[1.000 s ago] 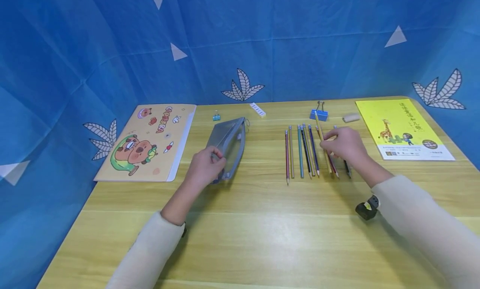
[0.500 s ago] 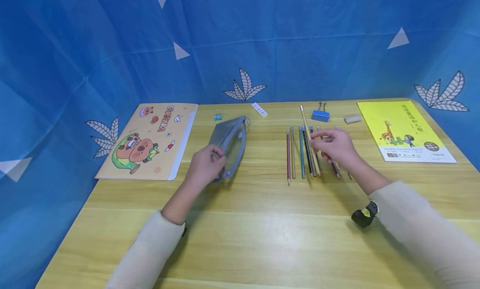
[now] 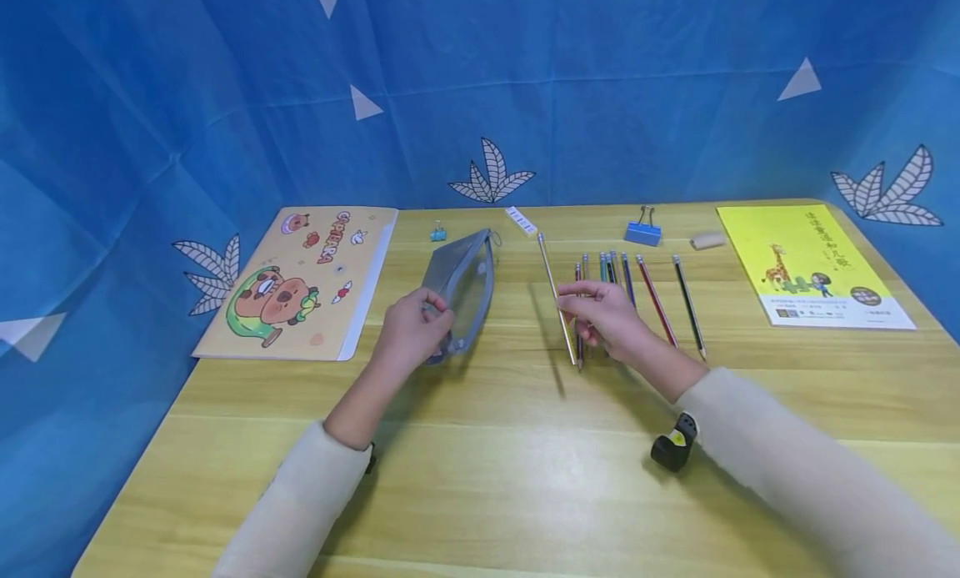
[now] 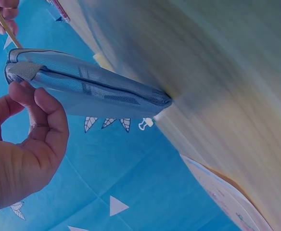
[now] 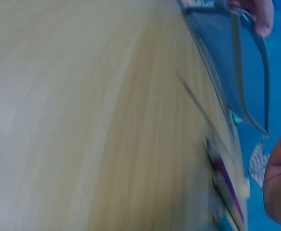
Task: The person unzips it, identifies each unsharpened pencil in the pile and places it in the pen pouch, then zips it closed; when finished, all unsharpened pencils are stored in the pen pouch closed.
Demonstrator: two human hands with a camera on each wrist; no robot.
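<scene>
"Left hand (image 3: 412, 326) first: how is it posed?"

"Its forearm slants up and rightward from the lower left in a pale sleeve (image 3: 300, 503). The fingers curl inward, and with the thumb they pinch the rim of a translucent grey-blue pouch (image 3: 453, 269)."

"Anything farther left?"

"A capybara-print folder (image 3: 288, 290) lies flat on the worktop (image 3: 487, 469), apart from that hand."

"And the pouch itself?"

"Tilted, just beyond the left hand, its mouth gaping toward the right. A small teal binder clip (image 3: 438, 233) sits behind it; farther right, a small white block (image 3: 521, 221) lies near the back edge."

"Next across?"

"One slim pencil (image 3: 550, 265), slanted and raised, its shadow falling apart from it on the left. The right hand (image 3: 603, 318) pinches it partway along between thumb and index finger, the other fingers bent beneath."

"How does that arm run?"

"Up and leftward from the lower right, in a matching pale sleeve, with a black wrist device (image 3: 673, 444) under the cuff."

"And past the hand?"

"More pencils lie in a row, several partly hidden by it; a red pencil (image 3: 657, 301) and a dark green pencil (image 3: 690, 307) end the row. Behind them come a blue binder clip (image 3: 642, 233) and a beige cylinder (image 3: 707, 241), then a yellow book (image 3: 813, 261) at far right."
</scene>
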